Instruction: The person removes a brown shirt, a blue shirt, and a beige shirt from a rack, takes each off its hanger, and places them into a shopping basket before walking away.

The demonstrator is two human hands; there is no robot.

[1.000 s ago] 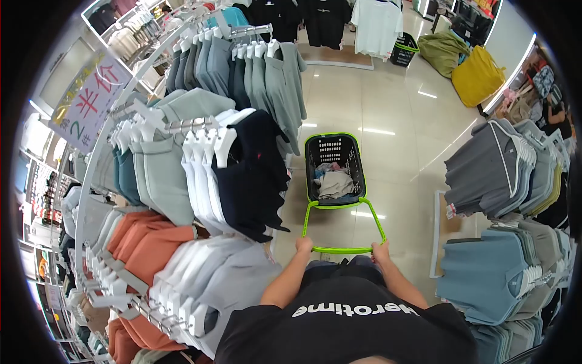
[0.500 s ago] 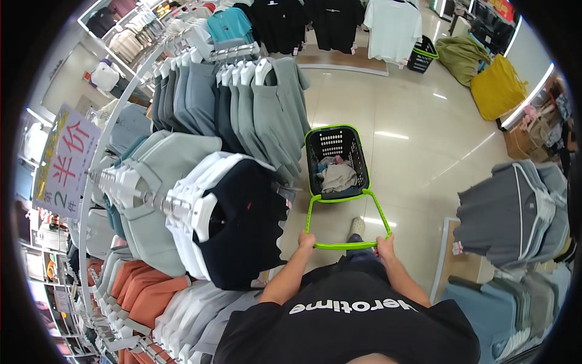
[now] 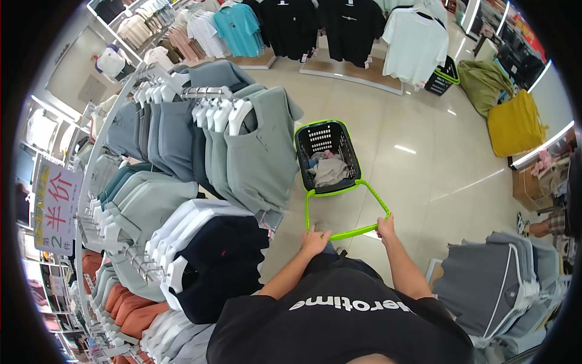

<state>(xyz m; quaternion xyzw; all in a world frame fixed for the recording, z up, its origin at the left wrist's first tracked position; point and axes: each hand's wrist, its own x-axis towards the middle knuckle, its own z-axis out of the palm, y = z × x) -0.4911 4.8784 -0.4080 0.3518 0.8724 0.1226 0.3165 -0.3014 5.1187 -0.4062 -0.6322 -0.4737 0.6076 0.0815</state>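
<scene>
A black shopping basket (image 3: pixel 305 162) with a bright green rim and a long green handle (image 3: pixel 353 233) stands on the floor in front of me. Crumpled light clothes (image 3: pixel 331 171) lie in its bottom. At the handle's left corner, my left hand (image 3: pixel 314 241) is closed around the crossbar, thumb pointing along it. My right hand (image 3: pixel 385 228) grips the opposite corner, arm stretched forward. Close to my left side hang black shirts (image 3: pixel 225 267) and white shirts (image 3: pixel 182 227) on a rack, with grey-green shirts (image 3: pixel 257 145) further along.
A curved clothes rail (image 3: pixel 100 164) with a half-price sign (image 3: pixel 59 206) runs down the left. Grey garments (image 3: pixel 479 282) hang at the right. Ahead are wall-side shirts (image 3: pixel 348 30), another black basket (image 3: pixel 442 77), a yellow bag (image 3: pixel 515 126) and a person's legs (image 3: pixel 541 225) at right.
My view has moved forward along the rack and turned slightly. The basket's handle is now tilted, and my left hand has shifted inward along it. A person's legs have appeared at right.
</scene>
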